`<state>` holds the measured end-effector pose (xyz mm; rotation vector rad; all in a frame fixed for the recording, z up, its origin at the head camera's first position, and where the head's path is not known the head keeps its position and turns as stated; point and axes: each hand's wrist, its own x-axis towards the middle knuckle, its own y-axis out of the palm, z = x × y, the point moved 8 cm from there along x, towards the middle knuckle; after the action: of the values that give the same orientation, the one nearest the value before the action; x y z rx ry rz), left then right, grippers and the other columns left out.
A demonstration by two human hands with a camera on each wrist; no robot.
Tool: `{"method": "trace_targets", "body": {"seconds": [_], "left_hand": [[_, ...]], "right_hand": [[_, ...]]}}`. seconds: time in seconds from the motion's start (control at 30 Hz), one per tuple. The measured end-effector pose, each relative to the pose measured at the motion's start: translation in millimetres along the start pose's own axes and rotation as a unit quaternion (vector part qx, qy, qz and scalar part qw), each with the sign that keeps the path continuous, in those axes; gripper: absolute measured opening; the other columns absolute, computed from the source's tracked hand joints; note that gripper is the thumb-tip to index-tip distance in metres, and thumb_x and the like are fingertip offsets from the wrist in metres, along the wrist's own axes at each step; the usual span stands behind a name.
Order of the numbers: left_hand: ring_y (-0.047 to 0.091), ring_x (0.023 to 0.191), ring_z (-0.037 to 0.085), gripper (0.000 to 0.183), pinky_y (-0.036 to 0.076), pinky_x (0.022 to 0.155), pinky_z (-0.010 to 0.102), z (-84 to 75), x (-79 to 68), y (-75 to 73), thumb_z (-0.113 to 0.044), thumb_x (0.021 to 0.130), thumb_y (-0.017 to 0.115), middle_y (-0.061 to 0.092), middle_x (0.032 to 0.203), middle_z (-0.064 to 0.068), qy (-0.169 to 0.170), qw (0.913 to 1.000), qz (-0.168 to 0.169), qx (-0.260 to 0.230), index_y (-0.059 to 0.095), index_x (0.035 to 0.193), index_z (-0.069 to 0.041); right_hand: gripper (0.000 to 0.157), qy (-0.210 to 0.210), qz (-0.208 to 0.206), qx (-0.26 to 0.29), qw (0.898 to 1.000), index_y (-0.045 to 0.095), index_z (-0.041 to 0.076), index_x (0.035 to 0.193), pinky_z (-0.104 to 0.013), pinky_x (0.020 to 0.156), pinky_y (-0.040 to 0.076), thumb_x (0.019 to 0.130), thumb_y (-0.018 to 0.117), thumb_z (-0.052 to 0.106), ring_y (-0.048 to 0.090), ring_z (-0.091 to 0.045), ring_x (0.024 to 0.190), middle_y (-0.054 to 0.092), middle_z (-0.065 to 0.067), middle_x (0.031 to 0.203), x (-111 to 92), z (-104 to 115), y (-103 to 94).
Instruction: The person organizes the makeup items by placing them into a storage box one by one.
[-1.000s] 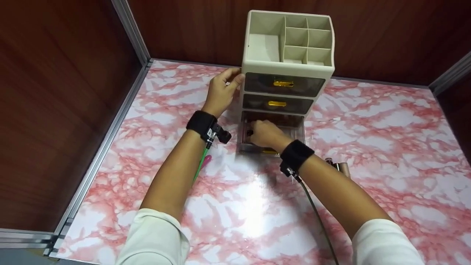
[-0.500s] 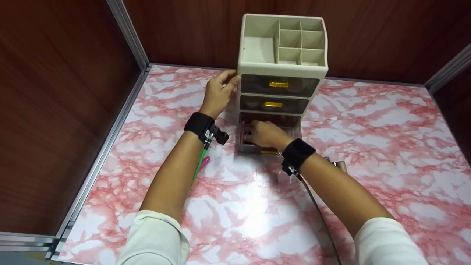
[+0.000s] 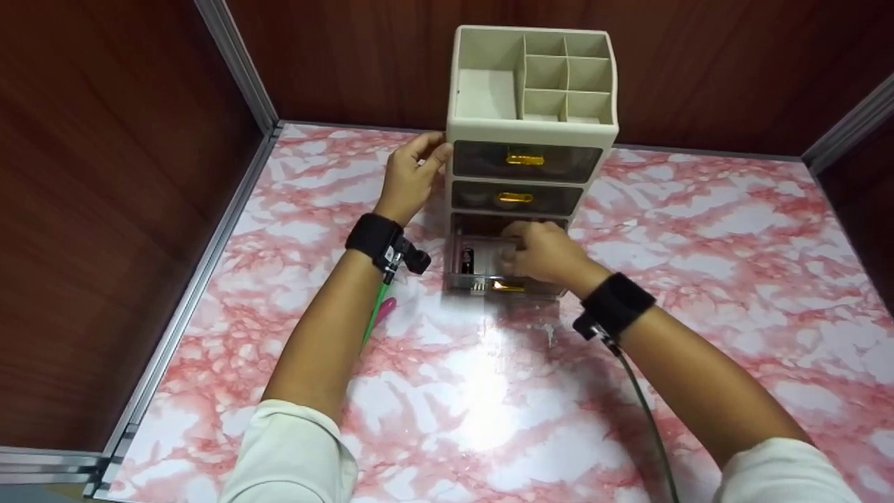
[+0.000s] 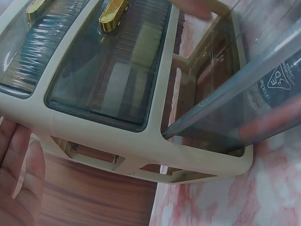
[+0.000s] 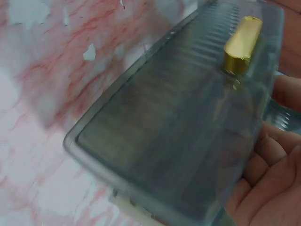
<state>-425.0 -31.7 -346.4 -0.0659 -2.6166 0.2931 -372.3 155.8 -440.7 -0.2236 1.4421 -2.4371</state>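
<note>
A cream drawer organizer (image 3: 534, 133) stands by the back wall, its lowest clear drawer (image 5: 155, 132) pulled out. My left hand (image 3: 412, 178) rests against the organizer's left side, thumb near the front edge. In the left wrist view, that hand's fingers (image 4: 14, 146) lie fairly straight along the side. My right hand (image 3: 548, 255) reaches over the drawer front, fingers loosely bent inside, with nothing seen between them. Left of it in the drawer lies a small dark item (image 3: 467, 260). White lettering on a dark surface (image 4: 277, 80) shows through the drawer's side wall.
Two upper drawers with gold handles (image 3: 525, 159) are closed. A pink object (image 3: 386, 309) lies beside my left forearm. Cables trail from both wrist straps. Brown panels (image 3: 349, 63) enclose the marbled pink-and-white table (image 3: 733, 279) at the back and sides.
My right hand has moved right inside the drawer, away from the dark item, which now shows. The right forearm has swung right and covers the tan object seen earlier. My left hand stays put.
</note>
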Motion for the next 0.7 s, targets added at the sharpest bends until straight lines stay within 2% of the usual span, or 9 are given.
{"method": "trace_targets", "body": {"seconds": [0.1, 0.2, 0.33, 0.57, 0.6, 0.7], "left_hand": [[0.053, 0.079, 0.012, 0.022, 0.044, 0.067, 0.023, -1.1, 0.0, 0.6, -0.019, 0.087, 0.058, 0.061, 0.085, 0.004, 0.003, 1.0, 0.001, 0.004, 0.063, 0.1, -0.002], [0.053, 0.077, 0.012, 0.022, 0.043, 0.065, 0.023, -2.5, 0.5, 0.8, -0.019, 0.087, 0.058, 0.061, 0.084, 0.005, 0.005, 1.0, 0.001, 0.008, 0.063, 0.1, -0.002], [0.053, 0.077, 0.011, 0.023, 0.043, 0.066, 0.023, -3.6, 2.0, -0.1, -0.019, 0.087, 0.058, 0.061, 0.084, 0.005, 0.006, 0.9999, 0.0, 0.008, 0.063, 0.101, -0.002], [0.053, 0.078, 0.012, 0.022, 0.044, 0.071, 0.027, -3.1, 1.6, 0.2, -0.019, 0.087, 0.058, 0.061, 0.085, 0.004, 0.008, 1.0, 0.001, 0.005, 0.063, 0.1, -0.002], [0.053, 0.079, 0.012, 0.023, 0.044, 0.071, 0.027, -2.5, 1.3, 0.1, -0.019, 0.087, 0.059, 0.061, 0.085, 0.004, 0.006, 1.0, 0.001, 0.004, 0.063, 0.101, -0.001], [0.053, 0.08, 0.013, 0.024, 0.044, 0.07, 0.026, -0.3, 0.4, -0.8, -0.019, 0.087, 0.059, 0.061, 0.086, 0.004, -0.004, 1.0, 0.001, 0.0, 0.063, 0.102, -0.002]], "right_hand": [[0.037, -0.021, -0.035, -0.008, 0.999, 0.06, 0.012, 0.111, -0.041, 0.076, 0.044, 0.081, 0.063, 0.034, 0.058, -0.026, 0.084, 0.064, -0.008, 0.094, -13.3, 0.0, -14.5], [0.036, -0.024, -0.054, -0.012, 0.998, 0.059, 0.014, 0.111, -0.038, 0.062, 0.044, 0.082, 0.061, 0.036, 0.057, -0.021, 0.066, 0.061, -0.003, 0.076, -29.5, -2.2, -25.7], [0.037, -0.023, -0.067, -0.007, 0.997, 0.057, 0.016, 0.113, -0.033, 0.047, 0.039, 0.084, 0.058, 0.039, 0.046, -0.013, 0.046, 0.052, 0.003, 0.057, -50.2, -7.6, -36.8], [0.031, -0.019, -0.129, -0.028, 0.991, 0.059, 0.016, 0.109, -0.034, 0.056, 0.041, 0.085, 0.057, 0.035, 0.047, -0.011, 0.046, 0.055, 0.008, 0.058, -78.9, -26.5, -56.8], [0.03, -0.015, -0.138, -0.034, 0.99, 0.059, 0.016, 0.108, -0.033, 0.052, 0.04, 0.085, 0.057, 0.035, 0.047, -0.011, 0.046, 0.055, 0.009, 0.059, -82.5, -30.7, -58.7], [0.025, -0.007, -0.154, -0.049, 0.987, 0.061, 0.015, 0.101, -0.032, 0.052, 0.04, 0.085, 0.057, 0.035, 0.048, -0.01, 0.047, 0.055, 0.01, 0.06, -92.6, -43.4, -61.4]]}}
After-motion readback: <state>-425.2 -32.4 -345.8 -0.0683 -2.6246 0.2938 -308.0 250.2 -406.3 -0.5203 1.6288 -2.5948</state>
